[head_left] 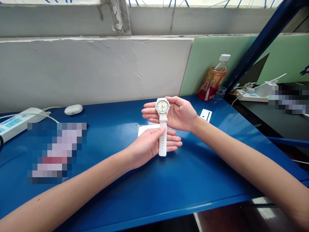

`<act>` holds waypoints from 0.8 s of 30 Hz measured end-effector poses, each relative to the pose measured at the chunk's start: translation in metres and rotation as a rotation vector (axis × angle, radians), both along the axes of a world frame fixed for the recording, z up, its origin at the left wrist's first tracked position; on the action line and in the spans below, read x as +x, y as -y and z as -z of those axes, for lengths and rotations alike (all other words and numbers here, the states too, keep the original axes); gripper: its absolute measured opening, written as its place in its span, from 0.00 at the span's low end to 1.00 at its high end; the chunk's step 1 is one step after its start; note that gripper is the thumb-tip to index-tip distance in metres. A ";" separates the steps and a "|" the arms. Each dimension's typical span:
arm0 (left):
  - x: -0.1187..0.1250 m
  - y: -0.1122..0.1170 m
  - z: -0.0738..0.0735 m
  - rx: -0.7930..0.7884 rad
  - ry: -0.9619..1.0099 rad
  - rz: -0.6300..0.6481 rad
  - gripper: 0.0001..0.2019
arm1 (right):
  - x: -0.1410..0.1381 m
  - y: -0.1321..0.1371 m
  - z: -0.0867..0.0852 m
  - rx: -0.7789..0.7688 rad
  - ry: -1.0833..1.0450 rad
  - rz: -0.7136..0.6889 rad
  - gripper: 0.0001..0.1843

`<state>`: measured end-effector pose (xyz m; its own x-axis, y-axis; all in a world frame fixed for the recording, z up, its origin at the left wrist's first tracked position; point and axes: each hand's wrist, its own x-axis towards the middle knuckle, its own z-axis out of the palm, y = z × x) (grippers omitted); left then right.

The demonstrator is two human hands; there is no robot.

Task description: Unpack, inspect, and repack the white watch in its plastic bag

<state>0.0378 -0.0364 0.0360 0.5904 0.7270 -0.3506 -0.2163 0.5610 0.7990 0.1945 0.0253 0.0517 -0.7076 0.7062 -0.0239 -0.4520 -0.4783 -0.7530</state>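
A white wristwatch [162, 124] with a pale round dial is held upright over the blue table [154, 190]. My right hand [180, 113] is behind the watch head, palm up, fingers curled round the case, thumb at its right side. My left hand [152, 143] pinches the lower strap between thumb and fingers; the strap's end hangs below them. A white card [145, 128] lies flat on the table just behind my left hand, partly hidden by it.
A white earbud case [73, 109] and a white power strip [16, 121] with cable lie at far left. An orange drink bottle [214, 79] stands at back right near a small white tag [206, 115]. A grey wall runs behind; a dark blue post rises right.
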 end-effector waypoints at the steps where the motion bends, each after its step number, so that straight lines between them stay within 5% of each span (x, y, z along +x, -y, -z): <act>1: -0.001 0.000 0.000 0.021 -0.002 -0.004 0.15 | 0.000 -0.001 0.000 -0.003 0.005 0.023 0.30; 7: -0.005 -0.001 -0.002 0.158 -0.025 -0.032 0.13 | 0.002 -0.005 0.001 -0.006 -0.011 0.182 0.23; 13: -0.002 0.002 -0.003 0.124 -0.007 -0.024 0.11 | -0.002 -0.003 0.004 0.105 0.031 0.312 0.14; 24: -0.007 0.000 0.004 0.082 0.142 0.163 0.14 | -0.001 0.003 0.006 0.296 -0.038 -0.007 0.15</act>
<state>0.0309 -0.0359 0.0318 0.7416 0.6404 -0.1995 -0.2412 0.5321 0.8116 0.1930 0.0226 0.0460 -0.7090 0.6736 0.2088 -0.4797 -0.2437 -0.8429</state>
